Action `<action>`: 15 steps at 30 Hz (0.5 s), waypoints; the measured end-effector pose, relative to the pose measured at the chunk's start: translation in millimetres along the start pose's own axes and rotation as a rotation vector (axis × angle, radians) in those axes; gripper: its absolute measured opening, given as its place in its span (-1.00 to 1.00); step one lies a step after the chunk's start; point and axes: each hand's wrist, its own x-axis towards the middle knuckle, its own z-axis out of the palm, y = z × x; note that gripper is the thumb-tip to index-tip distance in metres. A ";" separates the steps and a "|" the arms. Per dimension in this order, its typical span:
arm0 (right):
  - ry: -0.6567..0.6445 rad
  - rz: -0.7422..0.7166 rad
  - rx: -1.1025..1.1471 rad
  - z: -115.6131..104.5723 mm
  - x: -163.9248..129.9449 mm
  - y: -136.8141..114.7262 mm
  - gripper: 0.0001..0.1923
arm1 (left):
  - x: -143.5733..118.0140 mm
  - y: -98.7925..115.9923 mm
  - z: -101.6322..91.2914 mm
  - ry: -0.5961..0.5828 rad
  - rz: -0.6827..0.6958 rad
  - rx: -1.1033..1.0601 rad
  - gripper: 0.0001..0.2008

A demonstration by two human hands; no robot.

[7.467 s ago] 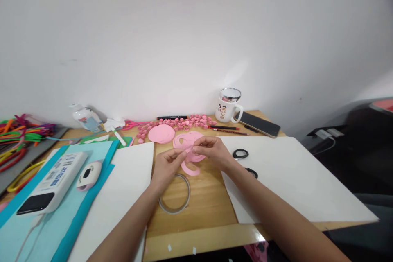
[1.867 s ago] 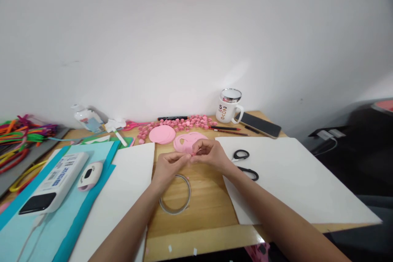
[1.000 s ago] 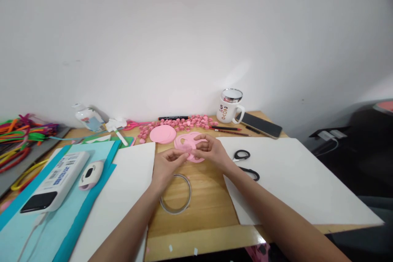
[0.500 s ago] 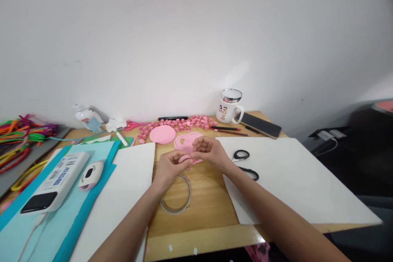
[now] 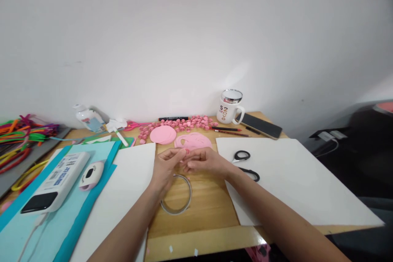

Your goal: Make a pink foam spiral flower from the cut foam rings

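Over the middle of the wooden tabletop (image 5: 202, 208), both hands are now sitting lower and nearer the person than half a second ago, having dropped away from the stack of pink spiral cutouts (image 5: 193, 141), which is lying fully uncovered behind them. The pink paper strip that was trailing below the fingers seven seconds ago is no longer hanging there; only a small pink paper piece (image 5: 186, 152) is showing at the fingertips. The left hand (image 5: 166, 168) is pinching that piece with thumb and forefinger closed on it, and the right hand (image 5: 205, 163) is meeting it from the other side, its fingertips touching the same spot, though whether its grip is actually closing on the piece cannot be told. The piece is sitting right between the two grips, just above the tape ring (image 5: 176, 194) lying flat on the wood under the left wrist. Black-handled scissors (image 5: 245, 163) are resting on the white sheet (image 5: 294, 180) just beside the right forearm, unmoved.
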 end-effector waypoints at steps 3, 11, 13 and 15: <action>-0.011 0.044 -0.013 1.6 0.1 1.4 -0.69 | -3.5 0.5 4.1 -0.060 -0.005 0.036 -0.84; -0.008 0.069 -0.033 2.3 -0.3 0.3 -0.66 | -7.2 1.0 6.8 -0.078 0.040 0.082 -0.85; -0.024 0.083 -0.037 3.3 -0.3 0.9 -0.66 | -7.8 1.3 7.8 -0.094 0.024 0.076 -0.85; 0.003 0.082 -0.046 4.0 0.0 1.4 -0.67 | -8.1 1.9 8.9 -0.100 0.037 0.077 -0.86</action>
